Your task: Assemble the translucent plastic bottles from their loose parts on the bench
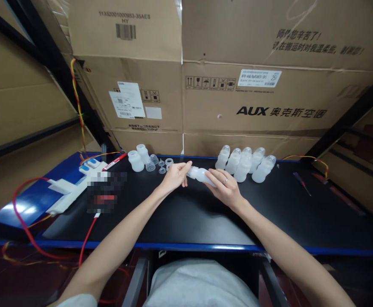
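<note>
A frosted white baby bottle (201,175) lies tilted on its side between my two hands, above the black mat. My right hand (224,185), with a ring on one finger, is wrapped around the bottle's body. At the bottle's top end, my left hand (175,175) is closed, its thumb and fingers gripping the collar and cap (192,172). The fingers partly hide that end. Beyond my left hand stand two topless bottles (136,162), clear caps (150,166), clear teats (162,169) and white rings (169,161). Several capped bottles (243,169) stand behind my right hand.
A white power strip (74,189) with cables and a blurred dark object (105,194) lie at the left, near a red marker (115,161). At the right lies a screwdriver (302,183). Large cardboard (205,102) stands behind the black mat (180,221), between dark metal posts.
</note>
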Motion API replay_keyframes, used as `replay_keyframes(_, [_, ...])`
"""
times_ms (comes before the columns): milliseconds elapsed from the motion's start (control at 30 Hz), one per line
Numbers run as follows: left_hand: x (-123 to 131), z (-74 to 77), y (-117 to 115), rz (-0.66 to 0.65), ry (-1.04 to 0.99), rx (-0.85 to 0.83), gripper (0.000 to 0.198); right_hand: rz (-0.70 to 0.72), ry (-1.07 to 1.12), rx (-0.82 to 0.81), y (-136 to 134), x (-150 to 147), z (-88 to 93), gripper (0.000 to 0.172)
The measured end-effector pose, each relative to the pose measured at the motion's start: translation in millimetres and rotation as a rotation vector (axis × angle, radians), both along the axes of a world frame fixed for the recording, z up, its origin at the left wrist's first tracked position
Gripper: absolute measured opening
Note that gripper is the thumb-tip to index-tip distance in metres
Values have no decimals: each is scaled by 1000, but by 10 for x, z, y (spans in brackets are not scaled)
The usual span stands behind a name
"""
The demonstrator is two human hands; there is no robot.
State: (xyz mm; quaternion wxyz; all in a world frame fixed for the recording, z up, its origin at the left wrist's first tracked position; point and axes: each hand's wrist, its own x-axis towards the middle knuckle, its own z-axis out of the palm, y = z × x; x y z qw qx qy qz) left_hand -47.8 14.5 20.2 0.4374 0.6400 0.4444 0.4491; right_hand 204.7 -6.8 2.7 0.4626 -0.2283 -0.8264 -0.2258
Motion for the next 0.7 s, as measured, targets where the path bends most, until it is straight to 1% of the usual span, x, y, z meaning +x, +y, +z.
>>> replay_keyframes(67, [-9,-27,3,51,113,21,77,0,-31,-55,6,9,-23,44])
replay_keyframes(100, [-12,-35,6,61,157,-2,79,1,-44,-104,14,20,-33,40])
replay_keyframes(200, [-8,-36,21,32,205,-172,86,38,-52,-277,58,53,-60,36])
replay_keyframes(267, [10,-29,28,2,193,-243,86,64,-16,-344,90,51,-73,34])
replay_keyframes(333, [31,-28,25,23,178,-187,83,53,50,-345,113,23,-77,31])
replay_keyframes(400, [48,-37,8,70,183,-55,78,15,121,-328,121,-15,-68,27])
replay_keyframes(467, [57,-57,-19,102,207,64,72,-1,157,-350,117,-36,-50,25])
replay_keyframes(600, [50,-112,-53,117,264,196,64,54,161,-476,104,4,-33,32])
replay_keyframes(667, [15,-119,-37,81,286,246,62,54,151,-546,114,31,-59,37])
replay_keyframes(700, [-18,-111,-18,54,314,276,60,30,153,-587,125,38,-81,40])
